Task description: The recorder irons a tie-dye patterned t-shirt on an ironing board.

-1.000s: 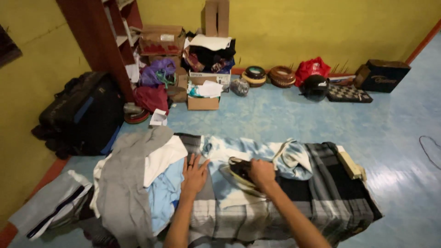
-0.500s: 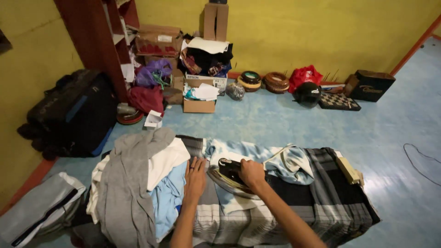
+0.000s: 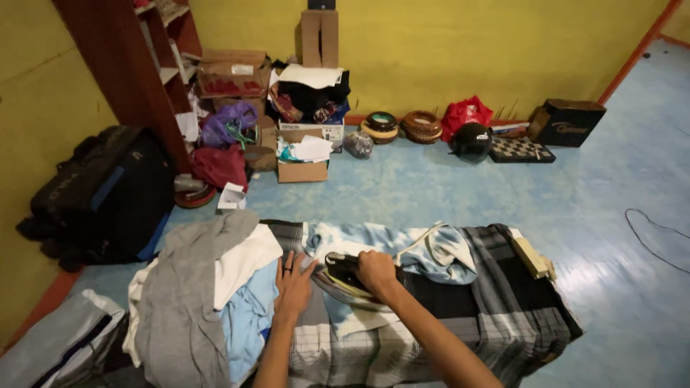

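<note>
A single head-worn camera looks steeply down and forward from above the person's forearms, which enter at the bottom centre of the frame. The checked blanket (image 3: 460, 316) fills the lower half, close to the lens — the yellow wall (image 3: 460, 50) runs along the top, well away, beyond open blue floor (image 3: 431, 194).

Cardboard boxes (image 3: 302, 162) (brown, one white-labelled) against yellow wall (image 3: 460, 50)
</note>
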